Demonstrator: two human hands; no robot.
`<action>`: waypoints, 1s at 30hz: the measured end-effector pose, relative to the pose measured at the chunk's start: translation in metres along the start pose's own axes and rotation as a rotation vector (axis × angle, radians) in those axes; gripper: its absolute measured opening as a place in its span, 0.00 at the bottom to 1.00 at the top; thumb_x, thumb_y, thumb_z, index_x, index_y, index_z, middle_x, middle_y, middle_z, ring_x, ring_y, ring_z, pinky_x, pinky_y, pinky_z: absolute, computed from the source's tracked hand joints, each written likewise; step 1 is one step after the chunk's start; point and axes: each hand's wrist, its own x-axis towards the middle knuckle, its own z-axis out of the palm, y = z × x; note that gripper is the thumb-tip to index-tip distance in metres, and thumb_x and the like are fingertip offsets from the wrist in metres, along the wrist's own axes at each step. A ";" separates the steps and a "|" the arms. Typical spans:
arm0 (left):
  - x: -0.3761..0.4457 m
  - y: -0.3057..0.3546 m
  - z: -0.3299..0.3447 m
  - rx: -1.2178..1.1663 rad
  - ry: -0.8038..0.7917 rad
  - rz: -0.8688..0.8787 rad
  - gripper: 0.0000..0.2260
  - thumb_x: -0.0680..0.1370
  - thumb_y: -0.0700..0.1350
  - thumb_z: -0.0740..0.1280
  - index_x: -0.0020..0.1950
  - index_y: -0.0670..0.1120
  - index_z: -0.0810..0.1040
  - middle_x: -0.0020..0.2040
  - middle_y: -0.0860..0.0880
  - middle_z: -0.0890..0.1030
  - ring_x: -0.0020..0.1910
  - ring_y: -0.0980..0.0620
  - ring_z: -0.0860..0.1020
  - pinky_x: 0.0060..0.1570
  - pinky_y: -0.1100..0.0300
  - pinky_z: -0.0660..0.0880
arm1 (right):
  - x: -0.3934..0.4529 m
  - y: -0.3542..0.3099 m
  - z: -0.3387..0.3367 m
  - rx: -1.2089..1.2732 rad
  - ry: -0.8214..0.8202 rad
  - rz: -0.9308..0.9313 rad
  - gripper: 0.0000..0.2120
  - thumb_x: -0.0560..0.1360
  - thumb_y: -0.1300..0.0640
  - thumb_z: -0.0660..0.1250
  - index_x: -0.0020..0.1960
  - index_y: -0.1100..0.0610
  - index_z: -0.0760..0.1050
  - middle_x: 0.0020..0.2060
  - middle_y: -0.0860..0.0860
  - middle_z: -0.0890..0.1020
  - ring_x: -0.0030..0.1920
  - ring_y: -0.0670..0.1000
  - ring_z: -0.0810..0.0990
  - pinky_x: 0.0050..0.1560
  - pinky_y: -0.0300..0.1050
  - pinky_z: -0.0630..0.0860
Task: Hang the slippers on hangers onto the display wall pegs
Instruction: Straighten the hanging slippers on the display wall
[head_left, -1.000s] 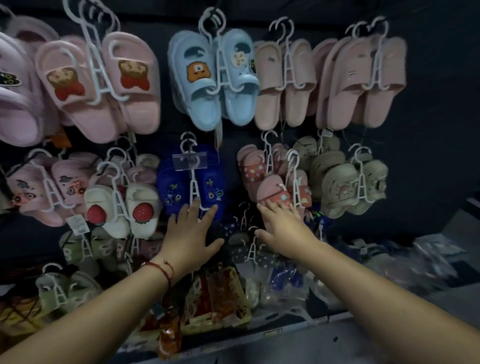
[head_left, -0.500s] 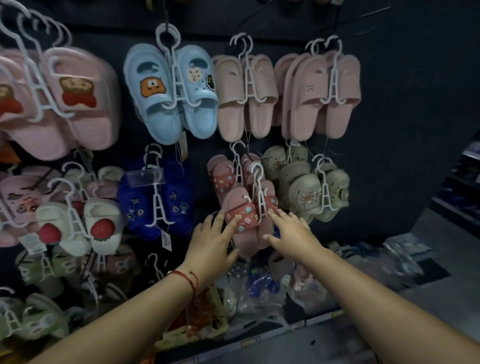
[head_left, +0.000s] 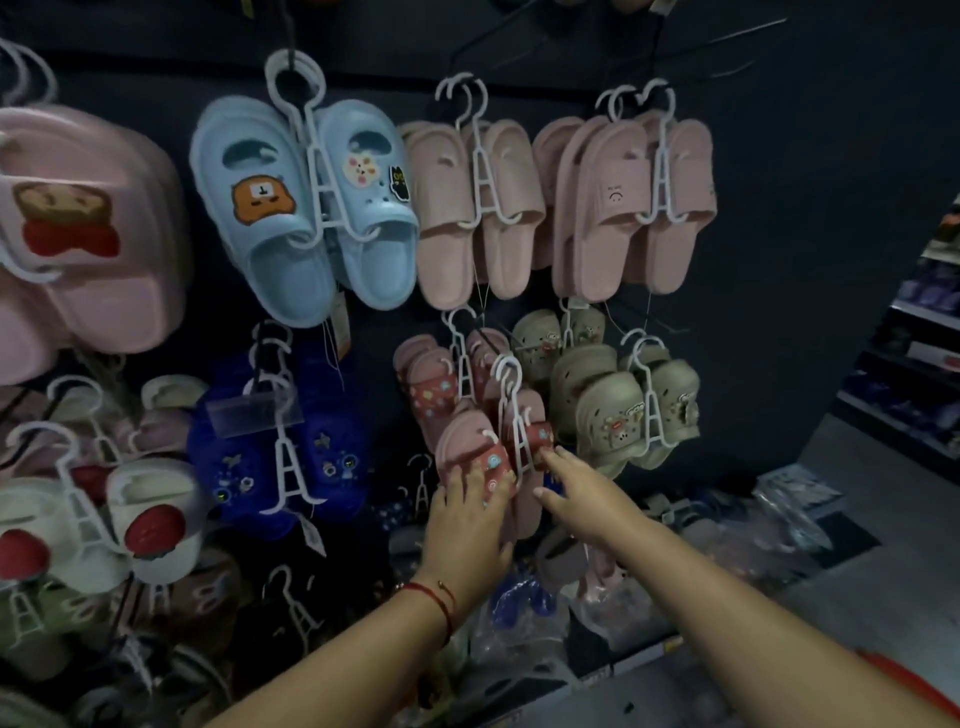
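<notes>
Red slipper pair (head_left: 475, 457) on white hanger (head_left: 514, 415) is hung low on display wall (head_left: 779, 260). Left slipper is touched by left hand (head_left: 467, 525), fingers extended; right slipper by right hand (head_left: 582, 493) fingertips. Nothing is gripped.

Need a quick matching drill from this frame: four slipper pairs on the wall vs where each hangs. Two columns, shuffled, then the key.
Pairs:
1. light blue clogs
2. dark blue clogs
3. beige clogs
4. red clogs

Places:
A. under both hands
B. top row, left of the plain pink slides
C. right of the red pair
D. directly below the light blue pair

Key: 1-B, 2-D, 3-C, 4-A
</notes>
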 end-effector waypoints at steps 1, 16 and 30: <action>0.006 0.000 0.003 0.011 0.001 0.002 0.37 0.80 0.54 0.64 0.83 0.52 0.46 0.82 0.42 0.49 0.81 0.38 0.49 0.78 0.42 0.52 | 0.008 0.002 0.000 0.002 0.006 -0.010 0.33 0.82 0.47 0.62 0.81 0.52 0.54 0.81 0.50 0.56 0.80 0.50 0.56 0.77 0.46 0.57; 0.074 0.006 0.042 0.092 0.141 -0.301 0.45 0.68 0.63 0.72 0.81 0.49 0.60 0.60 0.40 0.76 0.58 0.38 0.75 0.57 0.41 0.74 | 0.113 0.058 0.011 -0.178 0.091 -0.325 0.36 0.77 0.43 0.66 0.80 0.53 0.56 0.71 0.58 0.67 0.69 0.61 0.68 0.69 0.55 0.67; 0.112 -0.020 0.048 -0.029 0.115 -0.362 0.33 0.74 0.59 0.66 0.77 0.53 0.62 0.70 0.43 0.72 0.64 0.37 0.72 0.59 0.41 0.75 | 0.147 0.058 0.032 -0.219 0.167 -0.450 0.40 0.71 0.48 0.74 0.78 0.58 0.63 0.66 0.63 0.75 0.63 0.66 0.76 0.59 0.60 0.75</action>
